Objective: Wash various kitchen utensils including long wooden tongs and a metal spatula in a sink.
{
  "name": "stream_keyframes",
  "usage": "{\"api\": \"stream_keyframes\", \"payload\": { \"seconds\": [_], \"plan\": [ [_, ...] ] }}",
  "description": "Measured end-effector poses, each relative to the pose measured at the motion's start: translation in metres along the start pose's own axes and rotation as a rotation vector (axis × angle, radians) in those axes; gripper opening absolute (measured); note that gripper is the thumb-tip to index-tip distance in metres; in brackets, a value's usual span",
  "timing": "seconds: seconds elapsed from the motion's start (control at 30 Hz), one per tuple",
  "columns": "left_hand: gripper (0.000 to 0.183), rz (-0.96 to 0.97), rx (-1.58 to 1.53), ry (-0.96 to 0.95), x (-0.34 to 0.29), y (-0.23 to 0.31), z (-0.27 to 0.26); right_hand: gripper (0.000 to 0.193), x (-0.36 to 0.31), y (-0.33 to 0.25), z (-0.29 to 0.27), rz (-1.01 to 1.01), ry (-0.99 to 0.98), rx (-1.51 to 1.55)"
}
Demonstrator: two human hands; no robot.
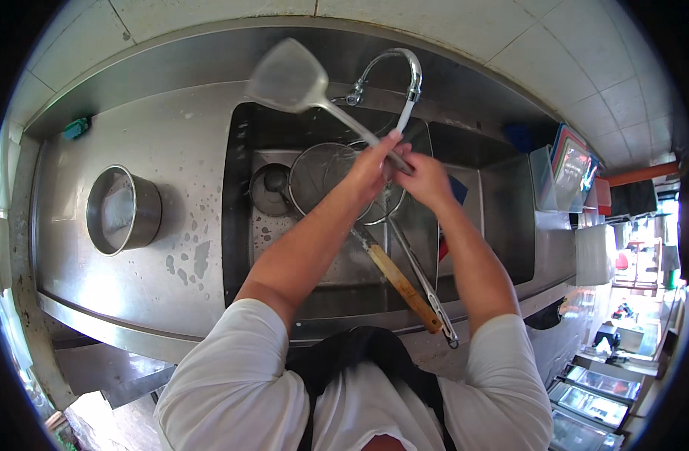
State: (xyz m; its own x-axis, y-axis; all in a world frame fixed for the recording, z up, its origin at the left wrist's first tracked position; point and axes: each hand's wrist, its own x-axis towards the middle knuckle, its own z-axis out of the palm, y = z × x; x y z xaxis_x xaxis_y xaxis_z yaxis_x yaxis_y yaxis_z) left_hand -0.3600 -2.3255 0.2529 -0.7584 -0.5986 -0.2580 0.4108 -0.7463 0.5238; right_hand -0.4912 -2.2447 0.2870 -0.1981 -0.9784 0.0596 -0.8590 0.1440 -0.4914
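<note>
Over the sink, a metal wok spatula is held at a slant, its wide blade up to the far left and slightly blurred. My left hand is closed around the spatula's handle, near the faucet's white lower end. My right hand grips the handle's end, close beside the left. Beneath my hands rests a round mesh strainer with a wooden handle reaching over the sink's near edge. A second utensil's metal handle lies alongside; my hands partly hide its head.
A curved chrome faucet stands behind the sink. Left of the strainer is a ladle with a round bowl. A steel pot with something whitish inside stands on the left counter, a green sponge behind it. Plastic containers stand right.
</note>
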Motion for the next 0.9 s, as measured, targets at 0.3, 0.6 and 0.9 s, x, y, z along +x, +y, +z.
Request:
{"api": "stream_keyframes", "payload": {
  "seconds": [0.3,0.6,0.9],
  "plan": [
    [0.037,0.449,-0.012,0.388,0.014,0.127,-0.002,0.034,0.068,-0.043,0.015,-0.028,0.062,-0.119],
    [0.031,0.464,0.251,0.28,0.019,0.019,0.019,0.037,0.056,-0.044,-0.011,0.103,-0.039,-0.005],
    [0.04,0.357,-0.127,0.482,0.024,0.003,0.048,0.045,-0.046,-0.022,-0.029,0.365,-0.16,0.116]
  ]
}}
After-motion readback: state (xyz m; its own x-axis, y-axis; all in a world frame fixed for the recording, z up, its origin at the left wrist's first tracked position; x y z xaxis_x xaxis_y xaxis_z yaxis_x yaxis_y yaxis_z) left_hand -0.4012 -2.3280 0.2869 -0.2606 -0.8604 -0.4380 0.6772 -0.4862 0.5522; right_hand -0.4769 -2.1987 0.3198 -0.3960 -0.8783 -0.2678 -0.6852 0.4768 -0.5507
